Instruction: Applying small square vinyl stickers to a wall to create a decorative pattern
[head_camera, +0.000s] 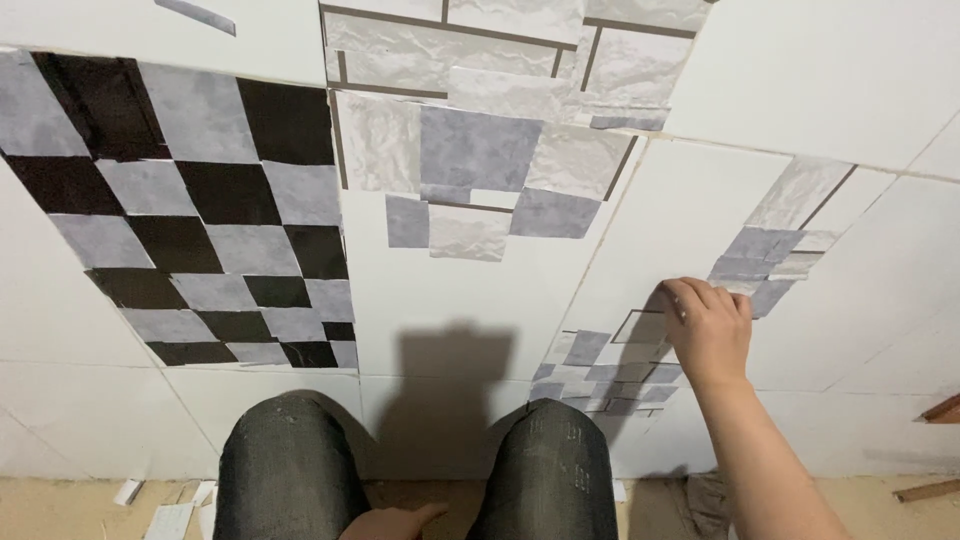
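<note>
A strip of grey and white tile stickers (640, 355) runs diagonally up-right across the white wall panel (480, 290). My right hand (712, 330) presses on its middle, fingers (700, 297) together, flat. My left hand (395, 522) rests low between my knees (290, 460), farther off, its fingers loosely together.

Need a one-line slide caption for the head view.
Right hand presses grey patches onto a white board.

Even, fairly bright indoor light from behind the person throws a soft head-and-shoulders shadow (452, 385) onto the white wall (800, 70). Focus is sharp; lines bend and splay toward the frame edges.
</note>
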